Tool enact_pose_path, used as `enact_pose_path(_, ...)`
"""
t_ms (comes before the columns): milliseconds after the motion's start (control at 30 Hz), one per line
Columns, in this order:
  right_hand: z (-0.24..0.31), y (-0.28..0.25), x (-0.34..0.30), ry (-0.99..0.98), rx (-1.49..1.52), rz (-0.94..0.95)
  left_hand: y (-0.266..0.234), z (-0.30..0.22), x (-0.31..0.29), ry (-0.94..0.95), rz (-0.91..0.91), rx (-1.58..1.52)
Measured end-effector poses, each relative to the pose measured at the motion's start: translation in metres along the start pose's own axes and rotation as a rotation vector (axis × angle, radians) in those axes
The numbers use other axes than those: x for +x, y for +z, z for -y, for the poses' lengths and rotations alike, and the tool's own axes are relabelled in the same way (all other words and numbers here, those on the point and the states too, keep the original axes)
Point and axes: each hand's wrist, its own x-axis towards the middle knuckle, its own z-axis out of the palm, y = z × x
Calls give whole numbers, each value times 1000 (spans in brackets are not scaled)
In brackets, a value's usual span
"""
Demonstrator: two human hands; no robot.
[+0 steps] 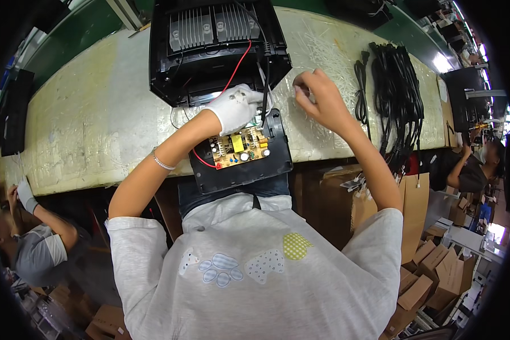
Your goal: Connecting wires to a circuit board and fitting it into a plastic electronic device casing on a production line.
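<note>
My left hand (236, 107), in a white glove, is closed around a black cable (266, 73) at the open front of a black housing (167, 79) with a finned metal heat sink (209, 28). Thin white strands show beside its fingers. Just below that hand, a circuit board (241, 148) with a yellow transformer rests on a black panel (272, 150) at the table's near edge. A red wire (232, 76) runs from the housing behind my glove towards the board. My bare right hand (323, 102) is raised to the right, fingers curled together; what they hold, if anything, is hidden.
Loose white cable ties (323, 54) are scattered on the table (96, 113) beyond my right hand. Bundled black power cords (396, 85) lie farther right. Cardboard boxes (436, 266) stand at the lower right. Other people (45, 243) work at both sides.
</note>
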Motion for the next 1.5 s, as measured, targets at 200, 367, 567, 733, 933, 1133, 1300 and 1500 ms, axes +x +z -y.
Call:
enact_pose_path(200, 8, 34, -4, 412, 597, 262, -10, -19, -3, -6, -60, -54)
enact_pose_path(367, 23, 20, -4, 333, 534, 239, -8, -16, -5, 100, -151, 238)
enact_pose_path(567, 32, 7, -12, 70, 46, 68, -2, -20, -8, 5, -395, -16)
enact_pose_path(733, 32, 13, -12, 12, -31, -24, -6, -22, -9, -96, -326, -65)
enact_pose_path(933, 29, 13, -10, 82, 40, 0, -9, -23, -5, -121, -316, -8)
enact_pose_path(1133, 50, 15, 4, -424, -237, -180, -17, -24, -15, -18, -451, -129)
enact_pose_path(1300, 40, 33, 7, -518, -287, -176, -20, -24, -31, -37, -500, -209)
enact_pose_path(1500, 41, 56, 2, -212, -100, -364, -26, -35, -23, 238, -594, -251)
